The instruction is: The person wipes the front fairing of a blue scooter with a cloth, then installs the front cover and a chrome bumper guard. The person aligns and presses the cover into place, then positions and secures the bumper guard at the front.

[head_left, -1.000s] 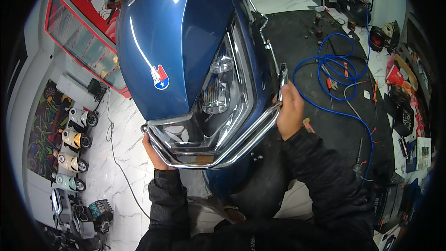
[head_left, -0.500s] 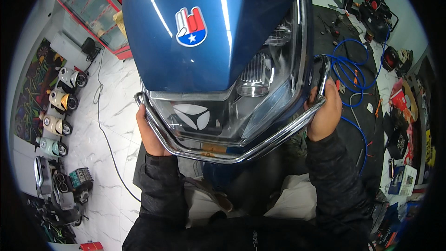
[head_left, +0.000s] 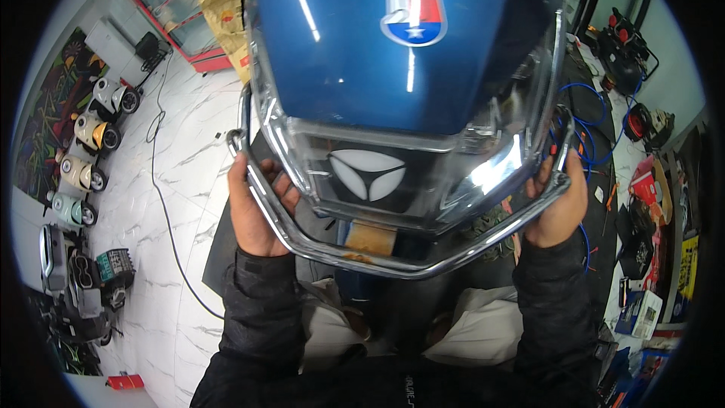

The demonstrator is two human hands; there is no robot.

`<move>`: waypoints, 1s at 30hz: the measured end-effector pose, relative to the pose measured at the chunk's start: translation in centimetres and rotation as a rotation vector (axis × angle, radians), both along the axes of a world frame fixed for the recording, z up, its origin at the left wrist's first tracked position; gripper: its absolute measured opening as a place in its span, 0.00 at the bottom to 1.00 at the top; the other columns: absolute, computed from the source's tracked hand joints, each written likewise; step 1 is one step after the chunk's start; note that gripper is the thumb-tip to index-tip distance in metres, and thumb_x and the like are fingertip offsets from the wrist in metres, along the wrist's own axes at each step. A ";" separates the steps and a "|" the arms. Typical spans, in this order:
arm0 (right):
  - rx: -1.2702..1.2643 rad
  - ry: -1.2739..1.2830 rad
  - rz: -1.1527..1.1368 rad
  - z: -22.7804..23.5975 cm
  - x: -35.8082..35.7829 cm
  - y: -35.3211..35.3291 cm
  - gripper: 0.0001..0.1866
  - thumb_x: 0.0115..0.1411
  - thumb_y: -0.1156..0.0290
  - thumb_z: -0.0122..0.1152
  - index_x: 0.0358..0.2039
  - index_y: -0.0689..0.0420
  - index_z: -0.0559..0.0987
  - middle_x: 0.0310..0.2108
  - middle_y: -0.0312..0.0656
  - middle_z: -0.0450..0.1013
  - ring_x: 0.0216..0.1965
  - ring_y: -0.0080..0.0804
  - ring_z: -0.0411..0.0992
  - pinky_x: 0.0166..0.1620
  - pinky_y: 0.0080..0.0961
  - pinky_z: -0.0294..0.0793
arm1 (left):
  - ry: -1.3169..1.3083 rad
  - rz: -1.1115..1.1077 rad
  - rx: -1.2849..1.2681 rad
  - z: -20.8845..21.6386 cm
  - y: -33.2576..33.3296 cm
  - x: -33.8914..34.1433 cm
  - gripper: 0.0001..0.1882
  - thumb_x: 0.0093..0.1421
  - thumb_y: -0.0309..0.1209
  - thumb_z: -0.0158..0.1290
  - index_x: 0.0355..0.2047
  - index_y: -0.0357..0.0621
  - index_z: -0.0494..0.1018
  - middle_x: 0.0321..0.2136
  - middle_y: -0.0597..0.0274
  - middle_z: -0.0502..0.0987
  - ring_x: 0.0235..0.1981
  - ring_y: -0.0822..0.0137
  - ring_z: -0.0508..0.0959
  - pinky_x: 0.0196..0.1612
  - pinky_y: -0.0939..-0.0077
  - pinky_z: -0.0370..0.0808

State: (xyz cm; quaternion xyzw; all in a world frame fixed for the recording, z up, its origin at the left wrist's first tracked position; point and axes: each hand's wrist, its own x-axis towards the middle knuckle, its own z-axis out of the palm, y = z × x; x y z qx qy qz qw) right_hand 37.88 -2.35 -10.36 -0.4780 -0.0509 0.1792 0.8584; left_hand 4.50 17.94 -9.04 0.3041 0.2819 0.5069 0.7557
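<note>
A bent chrome bumper bar point(head_left: 430, 267) spans between my hands, wrapping around the front of a blue scooter point(head_left: 340, 75). My left hand point(head_left: 255, 215) closes on its left side, thumb outside and fingers behind the tube. At the right end, my right hand point(head_left: 566, 208) grips the bar, its fingertips partly hidden behind the tube. Above the bar are a clear headlight cover point(head_left: 495, 162) and a black panel with a white three-part emblem point(head_left: 368, 174). A tan-brown rectangular piece point(head_left: 370, 240) shows between panel and bar. A hand-shaped sticker point(head_left: 415, 11) decorates the blue body.
Blue hose point(head_left: 585, 109) and scattered tools lie on the dark mat at right, beside boxes and packages point(head_left: 642, 310). A black cable point(head_left: 170, 219) crosses the marble floor at left. Several small scooters point(head_left: 94, 132) and a red-framed glass cabinet point(head_left: 162, 11) stand beyond.
The scooter front has shifted right in the view. The bar sits lower against the front panel, with a wider gap between them. Both hands stay on the bar.
</note>
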 end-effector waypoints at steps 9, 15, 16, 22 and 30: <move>0.064 -0.139 0.104 -0.5 1.2 -1.8 0.19 0.85 0.58 0.42 0.41 0.56 0.75 0.25 0.35 0.67 0.20 0.24 0.61 0.25 0.27 0.66 | -0.001 0.076 0.028 0.2 -1.7 0.9 0.31 0.75 0.57 0.55 0.44 0.35 0.75 0.44 0.44 0.81 0.44 0.50 0.89 0.50 0.57 0.91; 0.038 -0.117 0.197 -1.1 1.2 -2.8 0.19 0.85 0.55 0.42 0.46 0.56 0.75 0.23 0.35 0.66 0.19 0.25 0.62 0.25 0.28 0.66 | 0.018 0.106 0.000 -0.3 -1.9 0.7 0.29 0.74 0.55 0.57 0.44 0.36 0.74 0.46 0.47 0.76 0.47 0.46 0.88 0.48 0.52 0.91; 0.012 -0.064 0.121 -1.5 0.9 -2.8 0.20 0.84 0.53 0.43 0.46 0.56 0.76 0.22 0.35 0.67 0.19 0.25 0.63 0.23 0.28 0.65 | 0.046 0.115 -0.009 -0.5 -1.8 0.6 0.30 0.74 0.58 0.57 0.43 0.37 0.76 0.45 0.47 0.79 0.46 0.45 0.88 0.50 0.51 0.91; 0.074 -0.219 0.147 -2.3 1.9 -2.4 0.18 0.85 0.56 0.41 0.51 0.55 0.76 0.24 0.31 0.65 0.22 0.24 0.61 0.28 0.27 0.64 | -0.029 0.101 0.022 -1.5 -1.3 1.0 0.29 0.73 0.52 0.60 0.45 0.34 0.69 0.43 0.48 0.74 0.44 0.48 0.88 0.46 0.58 0.91; -0.060 -0.197 0.163 -3.3 -0.2 -3.4 0.19 0.83 0.51 0.45 0.53 0.52 0.76 0.24 0.30 0.67 0.20 0.19 0.63 0.24 0.22 0.62 | 0.093 0.141 -0.055 -3.0 -2.2 0.1 0.28 0.71 0.57 0.57 0.42 0.39 0.76 0.44 0.51 0.79 0.38 0.45 0.89 0.44 0.58 0.92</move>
